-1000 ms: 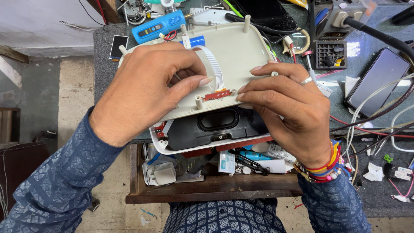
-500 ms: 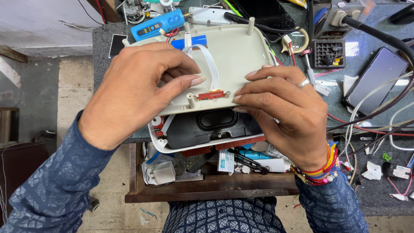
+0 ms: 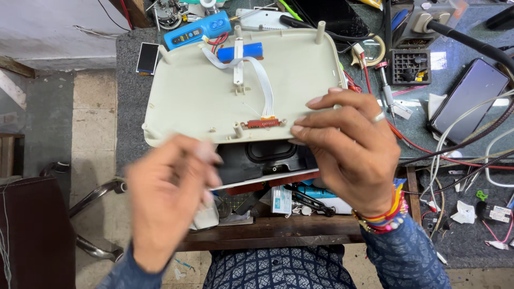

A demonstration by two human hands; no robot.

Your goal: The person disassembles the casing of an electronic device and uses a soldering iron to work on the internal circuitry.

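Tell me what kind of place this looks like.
Probably an electronics repair bench. The right hand holds an opened beige casing with a ribbon cable; a soldering iron and a phone lie among loose wires.

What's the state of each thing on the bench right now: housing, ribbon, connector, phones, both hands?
beige housing cover: off the unit, inner side up, tilted over the base
white ribbon cable: attached, running to the connector
red connector: seated at the cover's near edge
black speaker base: exposed under the cover
right hand: gripping the cover's near right edge
left hand: off the cover, blurred, holding nothing
phone: screen dark, lying flat
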